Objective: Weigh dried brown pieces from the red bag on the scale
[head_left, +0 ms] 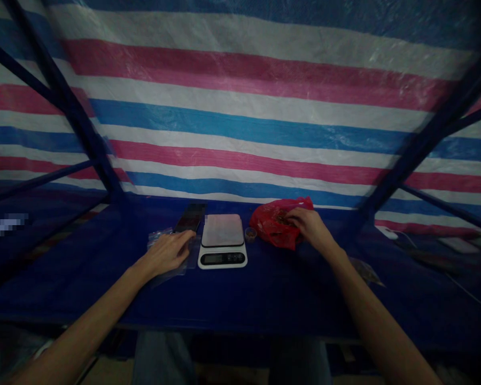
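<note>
From afar I judge the red bag (273,236), right of the scale (223,238), to be soft, light and slippery, best held by its rim. The right hand (309,224) is at its opening, fingertips not clear, so its grasp I cannot tell. The left hand (170,251) lies unclenched on clear bags (192,258).

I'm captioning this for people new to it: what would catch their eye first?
The striped sheeting in blue, white and pinkish red, filling the view behind the blue table. Next, the bright red plastic bag on the table, right of centre, with the right hand at its opening. Then the white digital scale near the centre, with the left hand beside it over clear plastic bags.
</note>
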Tool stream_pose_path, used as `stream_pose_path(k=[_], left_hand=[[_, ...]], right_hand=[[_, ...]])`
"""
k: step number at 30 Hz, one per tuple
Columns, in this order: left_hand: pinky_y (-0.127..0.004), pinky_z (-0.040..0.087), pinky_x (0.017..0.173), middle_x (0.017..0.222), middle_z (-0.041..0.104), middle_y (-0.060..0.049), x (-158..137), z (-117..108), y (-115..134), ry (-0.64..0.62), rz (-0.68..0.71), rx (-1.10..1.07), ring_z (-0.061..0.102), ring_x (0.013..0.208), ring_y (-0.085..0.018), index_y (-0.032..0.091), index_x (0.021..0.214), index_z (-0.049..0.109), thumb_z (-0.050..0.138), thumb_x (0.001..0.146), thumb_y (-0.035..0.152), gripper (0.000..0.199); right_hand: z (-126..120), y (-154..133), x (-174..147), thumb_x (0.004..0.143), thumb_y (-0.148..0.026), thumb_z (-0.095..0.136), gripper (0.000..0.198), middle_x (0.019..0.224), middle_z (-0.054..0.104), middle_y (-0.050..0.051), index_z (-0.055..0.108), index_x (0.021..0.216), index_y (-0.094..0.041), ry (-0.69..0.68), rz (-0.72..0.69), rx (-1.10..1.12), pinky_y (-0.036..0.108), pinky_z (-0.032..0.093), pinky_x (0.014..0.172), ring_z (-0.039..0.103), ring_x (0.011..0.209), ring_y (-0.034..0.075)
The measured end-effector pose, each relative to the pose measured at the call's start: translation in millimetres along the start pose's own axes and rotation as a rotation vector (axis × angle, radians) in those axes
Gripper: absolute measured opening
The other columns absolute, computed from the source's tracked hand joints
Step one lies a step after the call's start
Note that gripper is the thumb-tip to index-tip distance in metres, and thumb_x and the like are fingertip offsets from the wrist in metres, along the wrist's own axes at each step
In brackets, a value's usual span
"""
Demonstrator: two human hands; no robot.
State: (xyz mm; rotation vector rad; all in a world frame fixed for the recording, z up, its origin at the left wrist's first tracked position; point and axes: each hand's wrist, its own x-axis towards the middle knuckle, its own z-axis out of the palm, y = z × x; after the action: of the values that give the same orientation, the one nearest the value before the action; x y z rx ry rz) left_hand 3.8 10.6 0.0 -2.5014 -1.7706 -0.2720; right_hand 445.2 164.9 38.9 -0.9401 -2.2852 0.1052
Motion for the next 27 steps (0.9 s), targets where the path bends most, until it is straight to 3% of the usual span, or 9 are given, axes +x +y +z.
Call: stream_pose_path(k=[5, 10, 14, 20, 24, 27], left_hand=[[-0.034, 0.046, 0.075, 0.107, 0.074, -0.007, -1, 1, 2, 0.019, 0.011, -0.031, 0.072, 0.09, -0.023, 0.02, 0.125, 0.053, 0.043, 0.094, 0.016, 0.033], [-0.035, 0.047, 0.077, 0.108, 0.074, -0.007, -1, 3, 1, 0.021, 0.006, -0.033, 0.072, 0.093, -0.025, 0.021, 0.125, 0.054, 0.042, 0.094, 0.016, 0.034], [-0.035, 0.048, 0.077, 0.107, 0.074, -0.008, -1, 2, 1, 0.004, 0.006, -0.039, 0.072, 0.091, -0.025, 0.021, 0.128, 0.054, 0.042, 0.094, 0.016, 0.036], [-0.034, 0.047, 0.076, 0.106, 0.074, -0.008, 0, 0, 2, -0.002, 0.018, -0.046, 0.072, 0.09, -0.024, 0.021, 0.128, 0.054, 0.042, 0.094, 0.016, 0.036], [-0.033, 0.046, 0.073, 0.104, 0.074, -0.007, -1, -1, 4, -0.005, 0.015, -0.051, 0.071, 0.086, -0.023, 0.021, 0.126, 0.054, 0.044, 0.092, 0.015, 0.036], [-0.033, 0.046, 0.073, 0.103, 0.074, -0.007, -1, 0, 3, -0.005, 0.019, -0.059, 0.071, 0.085, -0.023, 0.021, 0.125, 0.054, 0.044, 0.092, 0.015, 0.035]], right_hand=[[-2, -41, 18, 0.09, -0.012, 0.058, 0.021, 0.097, 0.078, 0.007, 0.077, 0.094, -0.021, 0.105, -0.054, 0.099, 0.036, 0.056, 0.085, 0.073, 0.09, 0.024], [31, -82, 34, 0.092, -0.011, 0.057, 0.022, 0.095, 0.078, 0.007, 0.077, 0.091, -0.02, -0.143, -0.228, 0.156, 0.033, 0.055, 0.085, 0.072, 0.089, 0.021], [47, -81, 36, 0.094, -0.009, 0.054, 0.025, 0.094, 0.077, 0.006, 0.077, 0.09, -0.019, -0.296, -0.259, 0.167, 0.03, 0.054, 0.084, 0.071, 0.087, 0.019], [46, -84, 46, 0.088, -0.009, 0.063, 0.019, 0.092, 0.078, 0.005, 0.077, 0.095, -0.019, -0.362, -0.181, 0.19, 0.028, 0.054, 0.08, 0.072, 0.084, 0.019], [47, -92, 54, 0.085, -0.012, 0.07, 0.02, 0.098, 0.078, 0.006, 0.076, 0.103, -0.019, -0.342, -0.141, 0.231, 0.031, 0.056, 0.083, 0.073, 0.088, 0.02], [45, -91, 51, 0.09, -0.02, 0.068, 0.019, 0.11, 0.076, 0.007, 0.075, 0.108, -0.022, -0.23, -0.144, 0.235, 0.036, 0.054, 0.094, 0.071, 0.103, 0.023]])
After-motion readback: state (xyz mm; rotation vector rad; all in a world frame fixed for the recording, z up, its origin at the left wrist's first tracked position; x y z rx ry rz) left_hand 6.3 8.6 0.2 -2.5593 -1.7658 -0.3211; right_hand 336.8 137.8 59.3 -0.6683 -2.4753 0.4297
